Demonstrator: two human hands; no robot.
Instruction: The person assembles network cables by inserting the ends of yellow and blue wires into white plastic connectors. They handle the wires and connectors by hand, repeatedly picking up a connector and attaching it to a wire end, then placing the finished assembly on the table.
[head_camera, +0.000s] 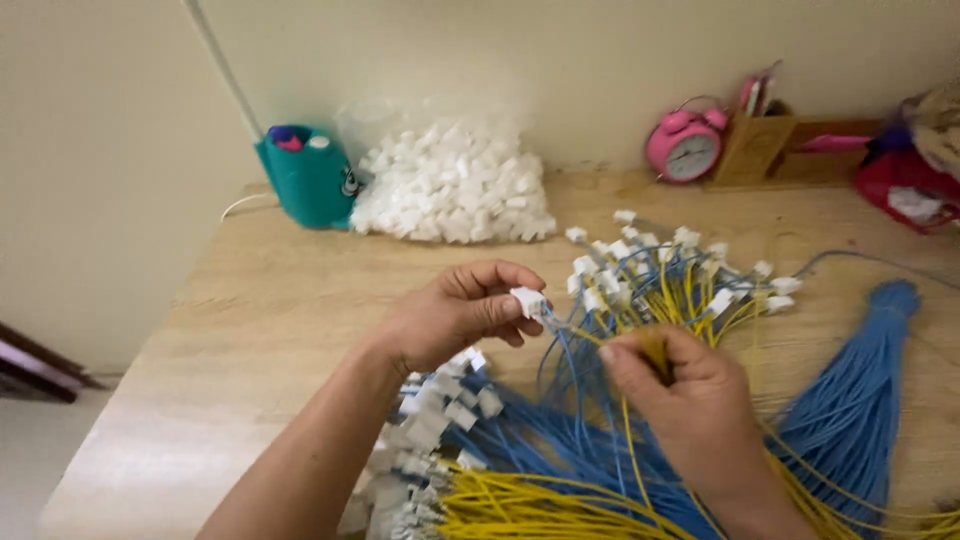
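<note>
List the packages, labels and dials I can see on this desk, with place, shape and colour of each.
Clear plastic bag: back of the desk, centre-left; bulging, full of small white connectors.
Teal holder: left of the bag, against the wall; squarish, with a small dark-and-white label on its right side.
Pink alarm clock: back right; round, white dial, two bells on top.
Red bag: far right edge; soft, a white patch on its front.

white plastic connector (528, 300) | sitting pinched, raised above table | blue and yellow wires (640, 330) | fanning upward, bunched, ends carrying white plugs
</note>
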